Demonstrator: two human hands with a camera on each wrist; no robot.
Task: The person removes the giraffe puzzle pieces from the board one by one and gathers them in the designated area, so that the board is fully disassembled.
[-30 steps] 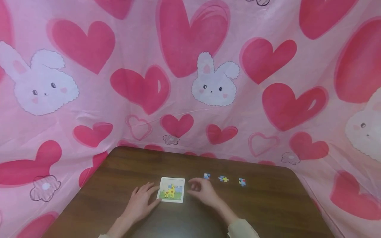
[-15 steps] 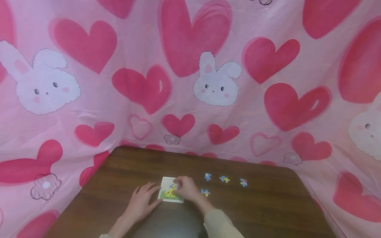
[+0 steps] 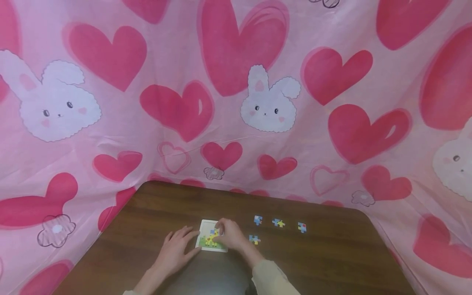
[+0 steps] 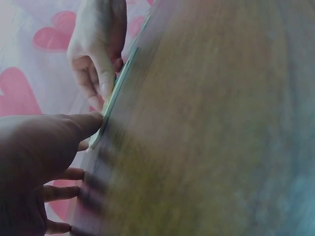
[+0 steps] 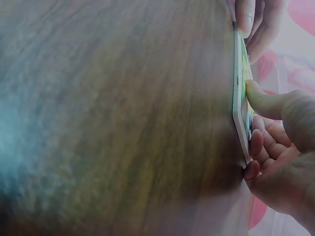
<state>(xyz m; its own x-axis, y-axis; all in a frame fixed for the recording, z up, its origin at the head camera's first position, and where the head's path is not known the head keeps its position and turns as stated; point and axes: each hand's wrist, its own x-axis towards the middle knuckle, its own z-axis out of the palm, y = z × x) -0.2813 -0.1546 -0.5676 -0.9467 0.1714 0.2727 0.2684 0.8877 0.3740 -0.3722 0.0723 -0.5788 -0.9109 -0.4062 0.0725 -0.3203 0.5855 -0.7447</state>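
Observation:
A white-framed jigsaw puzzle [image 3: 205, 223] with a yellow giraffe on green grass lies flat on the table. My left hand [image 3: 176, 248] is at its left side, with fairly straight fingers; thumb and index fingertip touch the frame's edge. Over the right part of the picture, my right hand [image 3: 232, 235] pinches at a puzzle piece with bent thumb and index finger, mostly covering it. The right wrist view shows that thumb [image 5: 266, 101] down on the picture, with other fingers curled by the frame's edge. One loose piece [image 3: 254, 239] lies just right of my right hand.
Three more loose pieces lie in a row farther back: a blue one [image 3: 258, 220], a blue and yellow one [image 3: 278, 223] and a blue one with red [image 3: 302, 227]. The dark wooden table [image 3: 317, 262] ends against a pink cloth [image 3: 228, 123] with hearts and rabbits.
My right hand has moved left from beside the frame onto the picture, uncovering the loose piece on the table. Over the last half second it barely moves. The left hand stays in place.

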